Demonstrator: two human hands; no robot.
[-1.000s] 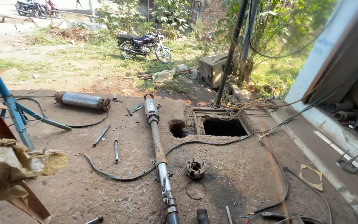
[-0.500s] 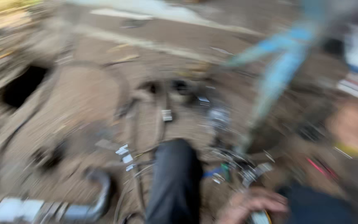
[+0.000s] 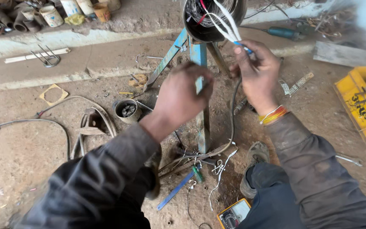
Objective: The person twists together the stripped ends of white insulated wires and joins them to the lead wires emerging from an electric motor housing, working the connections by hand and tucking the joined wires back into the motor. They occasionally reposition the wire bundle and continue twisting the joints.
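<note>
The right hand (image 3: 257, 72) pinches a bundle of white wires (image 3: 225, 23) between thumb and fingertips, its grip clamped on them where a blue sleeve covers their end. The wires run up into the open mouth of a round motor housing (image 3: 212, 19), which sits on a blue metal stand (image 3: 200, 97) at the top middle of the view. A red and yellow thread band circles the right wrist.

The left hand (image 3: 183, 95) hangs in front of the stand, fingers curled together near the upright; I cannot tell whether its grip holds anything, since the back of the hand hides the fingertips.

On the dirt floor (image 3: 26, 161), a small winding core (image 3: 127, 111) lies to the left of the stand, near looping black cable (image 3: 43, 123). A green-handled screwdriver (image 3: 197, 174) and a blue strip (image 3: 175, 191) lie at the stand's foot. A yellow multimeter (image 3: 234, 214) rests at the bottom edge, and a yellow toolbox (image 3: 361, 106) sits at the right edge.
</note>
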